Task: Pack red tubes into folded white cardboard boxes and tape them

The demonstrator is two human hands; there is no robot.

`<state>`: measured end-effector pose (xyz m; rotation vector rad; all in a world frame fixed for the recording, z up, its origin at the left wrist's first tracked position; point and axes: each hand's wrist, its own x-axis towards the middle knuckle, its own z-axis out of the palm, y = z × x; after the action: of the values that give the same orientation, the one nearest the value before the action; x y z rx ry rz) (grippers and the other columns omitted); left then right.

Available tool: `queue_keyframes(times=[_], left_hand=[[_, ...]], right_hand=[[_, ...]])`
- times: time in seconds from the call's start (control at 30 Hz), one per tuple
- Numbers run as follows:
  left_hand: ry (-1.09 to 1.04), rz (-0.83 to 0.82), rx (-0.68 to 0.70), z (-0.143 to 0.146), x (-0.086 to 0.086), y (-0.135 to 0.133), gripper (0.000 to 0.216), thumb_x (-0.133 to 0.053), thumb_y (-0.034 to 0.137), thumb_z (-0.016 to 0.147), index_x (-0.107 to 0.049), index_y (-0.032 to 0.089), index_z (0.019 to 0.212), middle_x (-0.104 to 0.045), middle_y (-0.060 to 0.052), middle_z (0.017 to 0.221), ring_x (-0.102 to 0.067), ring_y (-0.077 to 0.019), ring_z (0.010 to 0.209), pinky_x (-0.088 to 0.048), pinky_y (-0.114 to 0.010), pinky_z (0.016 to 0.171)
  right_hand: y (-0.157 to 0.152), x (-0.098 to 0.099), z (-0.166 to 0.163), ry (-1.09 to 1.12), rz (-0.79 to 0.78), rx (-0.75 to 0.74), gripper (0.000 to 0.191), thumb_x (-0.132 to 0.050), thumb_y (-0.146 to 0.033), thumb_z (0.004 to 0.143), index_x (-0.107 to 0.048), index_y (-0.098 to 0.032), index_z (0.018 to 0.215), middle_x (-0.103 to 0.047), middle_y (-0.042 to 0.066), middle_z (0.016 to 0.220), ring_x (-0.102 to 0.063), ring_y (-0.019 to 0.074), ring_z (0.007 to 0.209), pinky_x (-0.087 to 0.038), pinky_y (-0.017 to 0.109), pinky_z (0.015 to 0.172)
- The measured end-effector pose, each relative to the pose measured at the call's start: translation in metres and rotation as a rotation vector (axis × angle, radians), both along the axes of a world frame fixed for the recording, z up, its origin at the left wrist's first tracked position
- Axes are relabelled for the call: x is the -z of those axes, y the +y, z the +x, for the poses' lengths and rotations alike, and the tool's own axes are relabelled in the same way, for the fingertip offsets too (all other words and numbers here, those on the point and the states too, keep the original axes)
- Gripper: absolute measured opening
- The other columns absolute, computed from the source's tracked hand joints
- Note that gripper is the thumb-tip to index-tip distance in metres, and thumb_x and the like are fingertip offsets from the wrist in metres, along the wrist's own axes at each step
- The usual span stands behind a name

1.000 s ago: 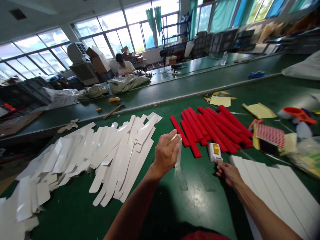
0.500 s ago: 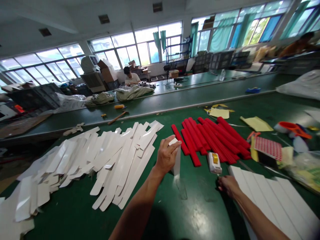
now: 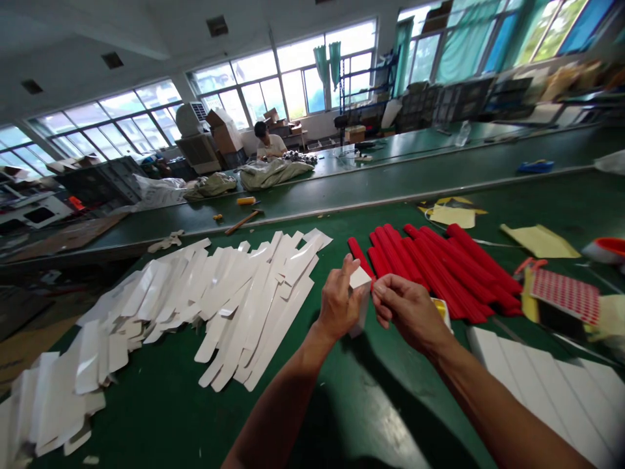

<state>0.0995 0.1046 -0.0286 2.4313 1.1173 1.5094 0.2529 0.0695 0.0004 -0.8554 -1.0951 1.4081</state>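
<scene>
A narrow white cardboard box stands upright on the green table, its closed top facing me. My left hand is wrapped around its upper part from the left. Just right of the box is my right hand, thumb and forefinger pinched close to its top edge. What the pinch holds, if anything, is too small to make out. A small white and yellow tape dispenser is partly hidden behind my right hand. Red ribbed sticks lie in a row beyond my hands.
Flat white carton blanks spread across the left. White boxes lie side by side at right. A red-dotted sheet and yellow paper are farther right. A hammer lies beyond the blanks. Another person sits at the far table.
My right hand has moved left and up from beside the tape dispenser to the top of the box. My left hand still holds the box. The view has turned slightly left.
</scene>
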Motion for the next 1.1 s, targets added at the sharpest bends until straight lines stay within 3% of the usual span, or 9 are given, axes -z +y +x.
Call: queue_keyframes(times=[0.3,0.37,0.47,0.57,0.67,0.77,0.9,1.0,1.1], left_hand=[[0.024,0.016,-0.064,0.006,0.004,-0.003,0.062,-0.043,0.022,0.095,-0.019,0.015,0.152,-0.060,-0.014,0.135,-0.056,-0.0241,0.111,-0.049,-0.040,0.097],[0.034,0.012,-0.082,0.008,0.004,-0.004,0.062,-0.043,0.020,0.095,-0.020,0.014,0.152,-0.059,-0.014,0.135,-0.056,-0.0248,0.112,-0.049,-0.041,0.098],[0.050,0.033,-0.084,0.007,0.005,-0.005,0.063,-0.044,0.018,0.094,-0.018,0.016,0.152,-0.057,-0.015,0.137,-0.055,-0.0253,0.117,-0.049,-0.041,0.100],[0.064,0.107,-0.060,0.003,0.006,-0.004,0.065,-0.046,0.015,0.093,-0.020,0.023,0.152,-0.044,-0.016,0.146,-0.053,-0.0249,0.122,-0.050,-0.041,0.099],[0.076,0.137,-0.046,-0.002,0.005,-0.004,0.056,-0.049,0.014,0.092,-0.037,0.030,0.145,-0.025,-0.014,0.155,-0.052,-0.0241,0.124,-0.052,-0.038,0.096],[0.113,0.089,-0.005,-0.007,0.001,-0.004,0.044,-0.049,0.015,0.091,-0.052,0.025,0.133,-0.035,-0.014,0.148,-0.049,-0.0264,0.128,-0.050,-0.040,0.099],[0.101,-0.016,0.096,-0.014,-0.005,-0.002,0.044,-0.052,0.021,0.086,-0.056,0.019,0.130,-0.051,-0.015,0.133,-0.053,-0.0264,0.122,-0.050,-0.043,0.101],[0.079,-0.084,0.148,-0.017,-0.007,-0.002,0.049,-0.053,0.022,0.082,-0.056,0.019,0.130,-0.051,-0.015,0.133,-0.052,-0.0276,0.122,-0.049,-0.045,0.101],[0.046,-0.097,0.148,-0.018,-0.009,-0.003,0.050,-0.053,0.024,0.081,-0.056,0.017,0.131,-0.050,-0.016,0.133,-0.052,-0.0287,0.122,-0.047,-0.047,0.102]], right_hand=[[0.009,-0.012,-0.011,-0.257,-0.051,0.128,0.045,-0.074,-0.056,0.068,-0.056,-0.016,0.058,-0.050,-0.003,0.041,-0.042,0.0069,0.033,-0.033,0.018,0.032],[0.010,-0.014,-0.011,-0.248,-0.135,0.127,0.043,-0.076,-0.053,0.065,-0.057,-0.016,0.056,-0.049,-0.003,0.039,-0.039,0.0063,0.031,-0.030,0.018,0.030],[0.015,-0.016,-0.008,-0.109,-0.335,0.002,0.038,-0.080,-0.043,0.060,-0.055,-0.015,0.053,-0.046,-0.005,0.040,-0.035,0.0037,0.032,-0.029,0.017,0.030],[0.021,-0.018,-0.004,-0.017,-0.483,-0.101,0.031,-0.078,-0.031,0.062,-0.053,-0.014,0.053,-0.044,-0.006,0.043,-0.033,0.0019,0.034,-0.029,0.015,0.031],[0.025,-0.020,0.000,-0.030,-0.520,-0.129,0.025,-0.072,-0.025,0.066,-0.053,-0.015,0.054,-0.045,-0.005,0.043,-0.032,0.0021,0.034,-0.029,0.015,0.031],[0.024,-0.016,0.000,-0.047,-0.451,-0.156,0.027,-0.075,-0.028,0.064,-0.053,-0.015,0.054,-0.045,-0.005,0.042,-0.033,0.0031,0.034,-0.032,0.016,0.031],[0.019,0.001,-0.007,-0.044,-0.209,-0.061,0.042,-0.083,-0.047,0.061,-0.054,-0.017,0.059,-0.048,-0.006,0.044,-0.038,0.0056,0.034,-0.040,0.020,0.034],[0.019,0.027,-0.013,-0.077,-0.056,0.043,0.046,-0.075,-0.058,0.069,-0.050,-0.020,0.064,-0.050,-0.006,0.044,-0.043,0.0087,0.034,-0.039,0.022,0.036],[0.024,0.065,-0.019,-0.368,0.003,0.163,0.046,-0.061,-0.061,0.079,-0.041,-0.024,0.063,-0.049,-0.006,0.043,-0.046,0.0117,0.035,-0.032,0.023,0.037]])
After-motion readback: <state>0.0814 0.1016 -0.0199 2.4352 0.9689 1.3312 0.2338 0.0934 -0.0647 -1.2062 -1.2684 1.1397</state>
